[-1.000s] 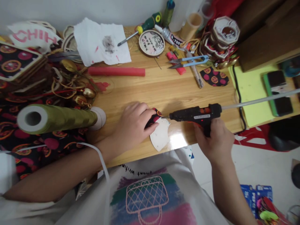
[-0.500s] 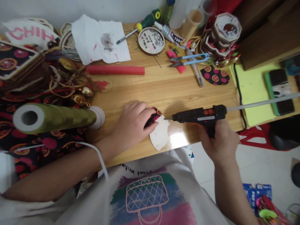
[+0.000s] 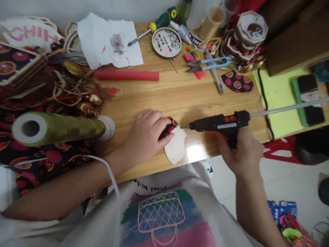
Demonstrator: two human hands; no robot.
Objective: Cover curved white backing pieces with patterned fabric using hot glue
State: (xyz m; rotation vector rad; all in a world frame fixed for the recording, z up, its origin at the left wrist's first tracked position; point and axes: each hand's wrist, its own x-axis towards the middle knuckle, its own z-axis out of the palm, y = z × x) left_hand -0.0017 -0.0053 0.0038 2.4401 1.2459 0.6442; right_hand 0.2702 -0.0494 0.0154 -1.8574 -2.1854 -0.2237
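My right hand (image 3: 244, 152) is wrapped around the handle of a black hot glue gun (image 3: 216, 124), with a long glue stick (image 3: 288, 108) out of its back end. The gun's nozzle points left and meets, or nearly meets, the upper edge of a white fan-shaped piece (image 3: 176, 149). Against the wooden table my left hand (image 3: 146, 137) grips dark patterned fabric (image 3: 173, 122) at that piece's upper left, thumb on the white face. The hand hides much of the fabric. Whether fresh glue lies at the nozzle is too small to tell.
A green roll (image 3: 66, 128) lies on the left, near gold bells and cords. Behind are a red stick (image 3: 127, 75), a screwdriver (image 3: 164, 20), blue snips (image 3: 210, 62) and a patterned fabric cutout (image 3: 236, 81). A black cable (image 3: 262, 92) crosses yellow paper (image 3: 280, 99) at right.
Both hands, the glue gun and the white piece keep nearly the same places. The view has shifted slightly. A small red light on the gun no longer shows.
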